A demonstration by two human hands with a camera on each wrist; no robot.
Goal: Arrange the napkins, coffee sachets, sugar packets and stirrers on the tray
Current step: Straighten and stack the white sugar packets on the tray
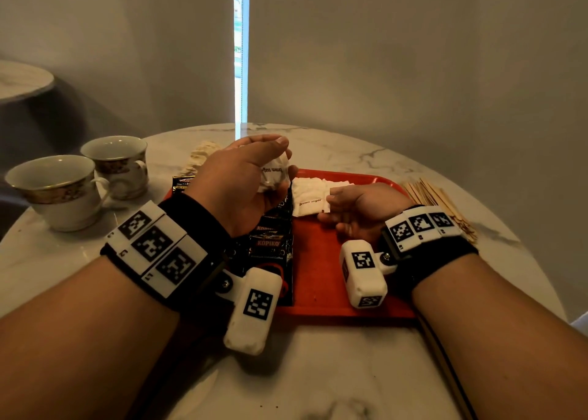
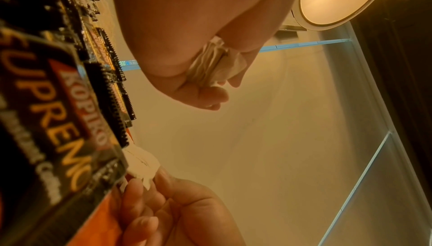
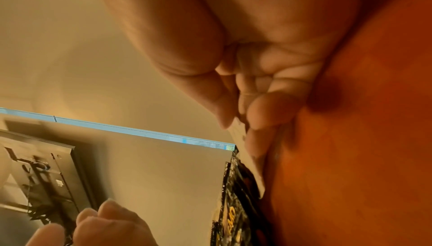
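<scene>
Fingertips of the right hand (image 1: 356, 208), low at centre right of the head view, pinch the near edge of a brown sugar packet (image 1: 310, 205) that lies flat on the red tray (image 1: 321, 279). The left hand (image 1: 245, 181), raised at mid-frame, curls round a bunch of sugar packets (image 1: 275, 173), which crumple in its grip. These packets look light, thin and limp; they should fold rather than break, so an edge or corner pinch suits one, while a bunch is likely to slip apart unless held round the middle. More white packets (image 1: 307, 185) lie in a row on the tray just beyond. Coffee sachets (image 1: 270, 244) overlap along the tray's left side, glossy and probably slick. Wooden stirrers (image 1: 436, 196) sit off the tray at right; napkins (image 1: 202, 155) and two cups (image 1: 57, 190) at upper left.
</scene>
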